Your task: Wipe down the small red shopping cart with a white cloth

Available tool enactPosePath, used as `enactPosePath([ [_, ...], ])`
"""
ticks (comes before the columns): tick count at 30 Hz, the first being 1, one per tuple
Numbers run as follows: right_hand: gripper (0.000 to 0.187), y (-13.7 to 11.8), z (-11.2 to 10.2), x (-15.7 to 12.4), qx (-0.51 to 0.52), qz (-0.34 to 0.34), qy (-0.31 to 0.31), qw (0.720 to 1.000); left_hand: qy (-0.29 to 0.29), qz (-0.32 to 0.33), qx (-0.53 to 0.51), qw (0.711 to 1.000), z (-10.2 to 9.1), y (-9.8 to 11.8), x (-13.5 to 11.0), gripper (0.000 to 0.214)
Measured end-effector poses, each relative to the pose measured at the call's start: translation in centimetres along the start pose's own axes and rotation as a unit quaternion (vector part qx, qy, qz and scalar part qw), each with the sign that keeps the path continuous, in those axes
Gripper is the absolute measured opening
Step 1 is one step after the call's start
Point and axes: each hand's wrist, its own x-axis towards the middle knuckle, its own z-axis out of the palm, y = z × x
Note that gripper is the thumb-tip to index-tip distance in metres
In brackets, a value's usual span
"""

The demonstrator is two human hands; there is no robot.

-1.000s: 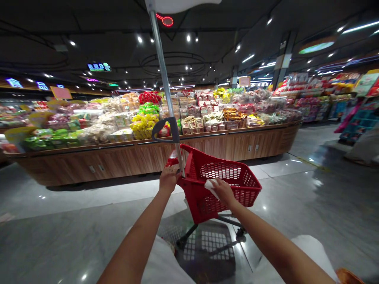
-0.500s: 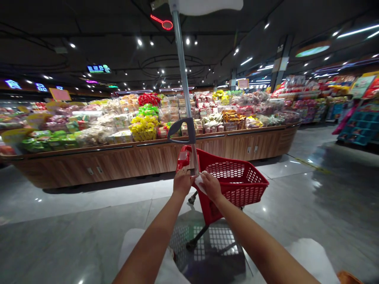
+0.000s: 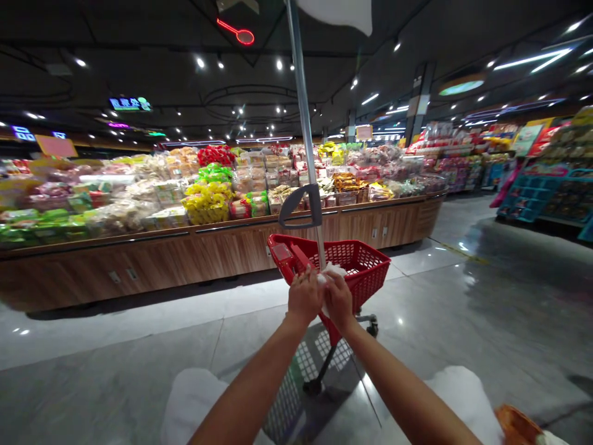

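A red plastic shopping cart (image 3: 370, 259) with lattice sides stands in front of me, turned at an angle. My left hand (image 3: 306, 298) is closed at the near end of its red handle, fingers curled against a crumpled white tissue (image 3: 335, 269). Beside it, nearly touching, my right hand (image 3: 339, 301) grips the same tissue, which sticks out above its fingers. Whether either palm also presses the handle is hidden. Just behind the hands rises a metal pole (image 3: 302, 93) with a grey looped grip (image 3: 315, 207) on it.
Beyond the cart runs a long wood-panelled display counter (image 3: 231, 247) heaped with bagged goods. Blue racks (image 3: 532, 191) stand at the right. A glossy grey floor (image 3: 139, 358) lies around the cart. My white-clad knees flank my forearms.
The cart has swung round, its basket end shifting left and its handle slanting more. My hands have drawn together, and more of the tissue shows above them. The view has turned slightly right.
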Motion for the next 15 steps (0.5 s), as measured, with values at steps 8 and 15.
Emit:
enactPosePath([
  [8,0.036,-2.2,-4.8,2.0,-0.04,0.009,-0.029,0.999,0.014,0.021,-0.005,1.0,-1.5,-6.4,5.0,0.039],
  [15,0.034,-5.1,-3.1,3.9,-0.144,0.03,-0.118,0.982,-0.027,0.041,0.026,0.998,2.4,-8.1,6.5,0.042],
])
